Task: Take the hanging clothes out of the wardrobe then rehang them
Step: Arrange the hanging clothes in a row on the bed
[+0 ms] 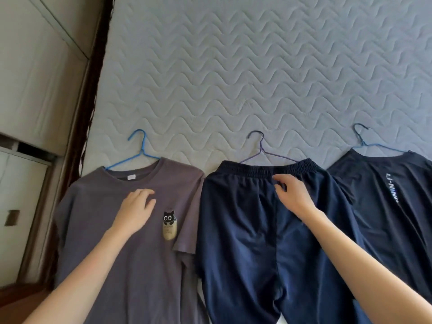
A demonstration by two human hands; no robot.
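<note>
**A:** Starting from the nearest edge, what was seen?

**B:** Two bare forearms (77,284) were stretched out over clothes laid side by side on a quilted mattress (233,66). The left hand (136,206) was laid flat, fingers loosely spread, on the chest of a grey T-shirt (117,265), just beside a cat print (169,226).

**A:** And the other hand?

**B:** The right hand (293,195) was curled. Cloth of the navy trousers (240,249) was pinched by its fingertips (278,177) just below the elastic waistband (254,170).

**A:** Was anything placed to the right?

**B:** A dark T-shirt (374,220) with white lettering was laid there, against the trousers' side. It was touched by neither hand.

**A:** What was noted farther off?

**B:** Each garment was threaded on a hanger. A blue hanger (138,152) was set in the grey shirt's neck, a purple hanger (261,149) at the waistband, and a second blue hanger (363,140) in the dark shirt. All hooks were pointed away across the mattress. Pale cabinet panels (35,78) were seen at the left.
</note>
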